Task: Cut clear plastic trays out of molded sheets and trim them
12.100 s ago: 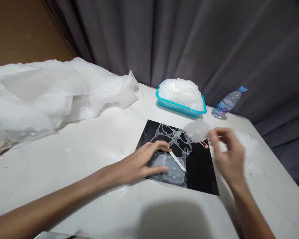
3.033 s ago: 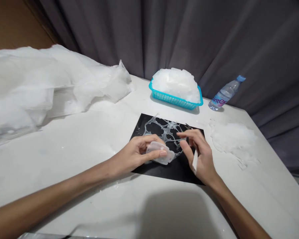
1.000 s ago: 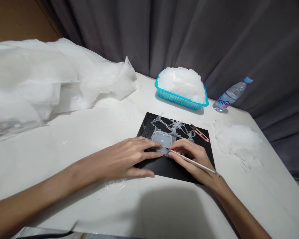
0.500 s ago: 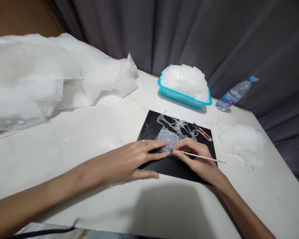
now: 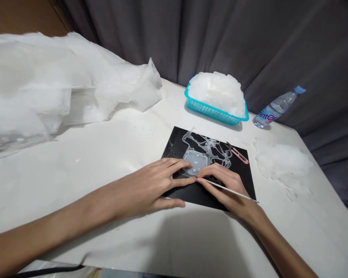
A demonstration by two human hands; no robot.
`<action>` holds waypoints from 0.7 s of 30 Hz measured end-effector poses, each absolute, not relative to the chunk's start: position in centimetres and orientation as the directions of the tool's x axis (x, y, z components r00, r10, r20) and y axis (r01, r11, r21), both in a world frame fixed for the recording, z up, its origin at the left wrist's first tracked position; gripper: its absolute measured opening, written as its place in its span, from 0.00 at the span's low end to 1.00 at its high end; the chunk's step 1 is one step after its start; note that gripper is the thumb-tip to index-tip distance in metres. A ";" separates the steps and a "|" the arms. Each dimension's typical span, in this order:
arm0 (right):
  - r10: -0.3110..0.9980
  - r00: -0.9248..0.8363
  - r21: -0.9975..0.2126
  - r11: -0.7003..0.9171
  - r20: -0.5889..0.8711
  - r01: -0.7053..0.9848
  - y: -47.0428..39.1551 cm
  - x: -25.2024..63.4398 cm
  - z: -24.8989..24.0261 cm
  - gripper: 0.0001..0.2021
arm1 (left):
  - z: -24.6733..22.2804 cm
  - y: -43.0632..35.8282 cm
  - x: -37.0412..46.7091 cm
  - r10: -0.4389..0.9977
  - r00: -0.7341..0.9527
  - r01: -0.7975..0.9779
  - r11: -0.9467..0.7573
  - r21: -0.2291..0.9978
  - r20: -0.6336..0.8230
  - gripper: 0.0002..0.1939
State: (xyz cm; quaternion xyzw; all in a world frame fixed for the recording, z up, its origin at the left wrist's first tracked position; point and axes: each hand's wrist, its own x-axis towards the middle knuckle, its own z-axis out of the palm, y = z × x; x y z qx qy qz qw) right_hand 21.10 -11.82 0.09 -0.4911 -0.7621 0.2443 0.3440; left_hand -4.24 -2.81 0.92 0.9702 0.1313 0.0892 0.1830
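A clear, rounded-square plastic piece (image 5: 196,159) with small holes lies on a black mat (image 5: 188,192). My left hand (image 5: 165,179) is spread flat, its fingertips resting on the near left part of that piece. In my right hand (image 5: 229,183) a thin white stick (image 5: 232,190) is pinched between thumb and fingers. The stick's left tip is at the near edge of the piece, close to my left fingertips; its other end points right, over my wrist. Just beyond the piece lies a tangle of clear plastic offcuts (image 5: 207,143). Pink thread snips (image 5: 238,153) rest at the mat's right side.
At the back stands a turquoise basket (image 5: 213,112) heaped with whitish translucent pieces. A water bottle (image 5: 274,110) stands right of it. Translucent plastic bags (image 5: 84,83) cover the table's back left; a thin translucent heap (image 5: 284,164) lies at right. Grey curtain (image 5: 220,34) hangs behind.
My right hand has shifted slightly left and nearer to me, and the stick now slants more steeply toward me at its right end. My left hand stays almost in place.
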 end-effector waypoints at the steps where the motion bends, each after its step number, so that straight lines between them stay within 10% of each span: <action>1: 0.911 -0.288 -0.703 0.411 0.296 0.580 -11.8 21.1 0.1 0.04 | 0.9 -2.8 -4.2 0.286 0.949 0.221 -0.901 0.374 0.130 0.31; 15: 0.776 -0.438 -0.369 0.612 0.454 0.700 -11.6 20.7 0.2 0.06 | 0.8 -3.4 -4.2 0.329 0.944 0.307 -0.910 0.279 0.034 0.32; 21: 0.795 -0.427 -0.423 0.595 0.430 0.683 -12.0 21.1 0.6 0.07 | 1.0 -3.5 -4.3 0.338 0.940 0.313 -0.906 0.284 0.043 0.33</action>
